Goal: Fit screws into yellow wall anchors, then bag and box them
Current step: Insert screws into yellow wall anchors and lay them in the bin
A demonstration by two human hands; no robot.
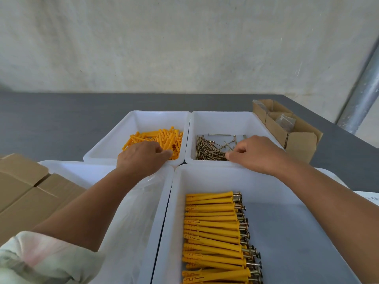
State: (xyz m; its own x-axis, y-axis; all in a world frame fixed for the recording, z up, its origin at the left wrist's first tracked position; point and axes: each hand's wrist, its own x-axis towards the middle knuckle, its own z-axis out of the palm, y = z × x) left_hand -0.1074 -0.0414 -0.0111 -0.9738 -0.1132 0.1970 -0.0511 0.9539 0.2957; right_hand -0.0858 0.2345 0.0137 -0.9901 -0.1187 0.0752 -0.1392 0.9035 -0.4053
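Bright, even, diffuse daylight; we can't pin down the source. No hard shadows, no real glare. White bin of assembled anchors (287, 232): rim close to clipping, floor in soft bluish-grey shade. Focus is sharp inside that bin. Behind it the wall (184, 48) looks soft and smeared, with little texture. Up and right of the bin the metal pipe (361, 99) leans hard inward; we read that as wide-angle distortion. Left of the bin, at the frame corner, the sleeve (41, 259) is blurred and stretched.
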